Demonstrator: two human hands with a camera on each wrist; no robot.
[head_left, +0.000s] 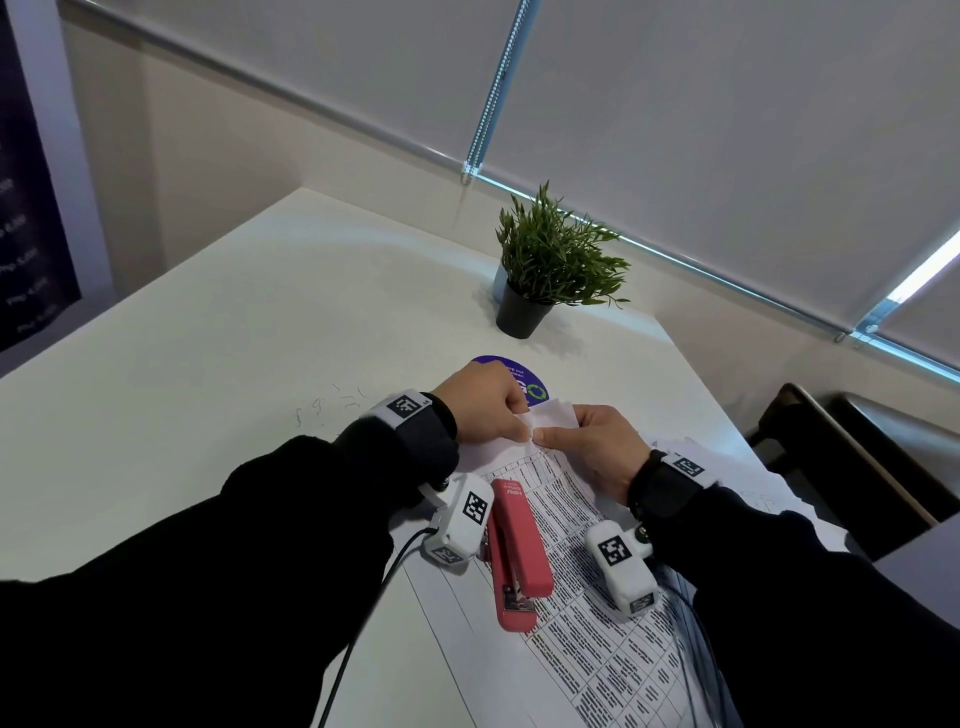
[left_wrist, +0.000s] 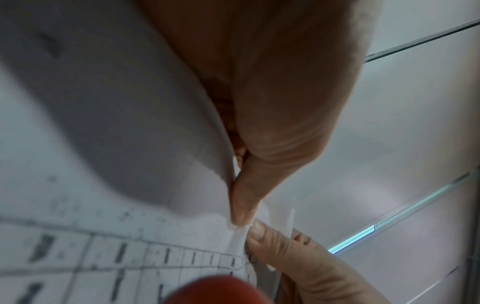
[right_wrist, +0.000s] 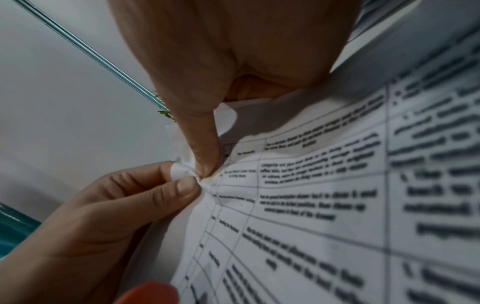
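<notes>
Desk: Where are the papers?
Photographer: The stack of white paper sheets printed with a ruled table (head_left: 571, 545) lies on the white tabletop (head_left: 234, 338), its far corner lifted.
Desk: And each grip?
Photographer: The left hand (head_left: 483, 402) pinches that crumpled corner between thumb and forefinger. The right hand (head_left: 592, 447) pinches it just beside, thumb tips close together.
Desk: Around them?
Photographer: A red plastic stapler (head_left: 517, 551) rests on the sheets between the wrists. Loose bent metal staples (head_left: 332, 402) are scattered left of the left hand. A small green plant in a black pot (head_left: 545, 270) stands beyond a round purple sticker (head_left: 527, 376).
</notes>
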